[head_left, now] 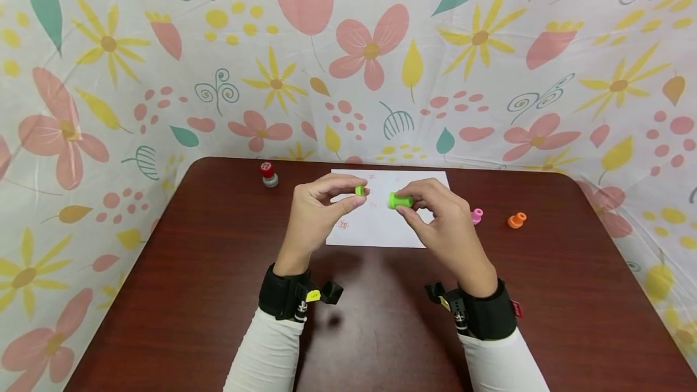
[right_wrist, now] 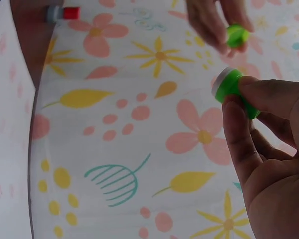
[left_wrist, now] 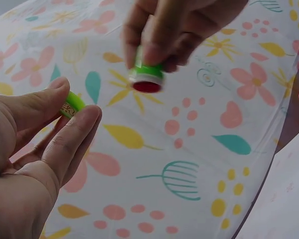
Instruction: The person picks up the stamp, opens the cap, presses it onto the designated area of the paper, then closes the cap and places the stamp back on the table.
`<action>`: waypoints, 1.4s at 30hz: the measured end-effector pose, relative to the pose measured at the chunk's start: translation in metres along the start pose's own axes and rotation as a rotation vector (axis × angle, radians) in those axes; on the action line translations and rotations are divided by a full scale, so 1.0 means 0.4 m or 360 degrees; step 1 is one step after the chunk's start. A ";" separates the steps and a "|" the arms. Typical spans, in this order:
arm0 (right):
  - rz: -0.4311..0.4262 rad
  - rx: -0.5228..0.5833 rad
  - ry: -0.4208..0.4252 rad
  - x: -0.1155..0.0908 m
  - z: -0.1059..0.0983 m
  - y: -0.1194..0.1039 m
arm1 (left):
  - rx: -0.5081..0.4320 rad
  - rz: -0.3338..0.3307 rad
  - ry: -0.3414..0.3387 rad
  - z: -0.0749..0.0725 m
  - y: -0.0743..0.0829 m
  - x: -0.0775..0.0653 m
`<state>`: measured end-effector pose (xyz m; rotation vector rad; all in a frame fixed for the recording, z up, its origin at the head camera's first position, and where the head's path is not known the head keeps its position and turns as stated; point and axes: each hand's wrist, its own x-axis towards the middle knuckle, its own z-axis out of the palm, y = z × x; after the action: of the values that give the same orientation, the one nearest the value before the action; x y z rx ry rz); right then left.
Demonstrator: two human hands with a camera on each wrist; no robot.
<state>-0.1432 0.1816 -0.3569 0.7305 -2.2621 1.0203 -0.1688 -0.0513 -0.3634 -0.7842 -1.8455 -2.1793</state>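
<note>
Between thumb and fingertips, my left hand (head_left: 318,216) pinches a small green stamp cap (head_left: 360,190), held above the paper's left part. In the left wrist view a patterned face of this cap (left_wrist: 72,103) shows. My right hand (head_left: 446,216) grips a green stamp (head_left: 400,201) a short way to the right, apart from the cap. The stamp's red end (left_wrist: 146,87) with its white ring faces the left hand. Beneath both hands lies a white sheet of paper (head_left: 376,231) bearing a red stamped print (head_left: 343,224) and fainter pink marks.
A red and grey stamp (head_left: 269,175) stands at the table's back left. To the right of the paper are a pink stamp (head_left: 477,216), partly behind the right hand, and an orange stamp (head_left: 517,220). A flower-patterned cloth (head_left: 218,47) hangs behind the brown table (head_left: 218,247).
</note>
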 end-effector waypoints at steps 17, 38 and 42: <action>0.0002 -0.0117 -0.0274 0.007 0.122 0.113 | 0.0073 0.0044 0.0079 -0.045 0.012 0.009; 0.0194 -0.0350 -0.0815 0.018 0.211 0.186 | 0.0130 -0.0008 0.0134 -0.065 0.007 0.003; 0.0170 -0.0393 -0.0876 0.013 0.224 0.192 | 0.0117 -0.0020 0.0133 -0.065 0.008 0.004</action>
<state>-0.2207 0.1531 -0.4413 0.8676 -2.8585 0.6110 -0.1759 -0.0768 -0.3622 -0.6583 -1.8826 -2.1045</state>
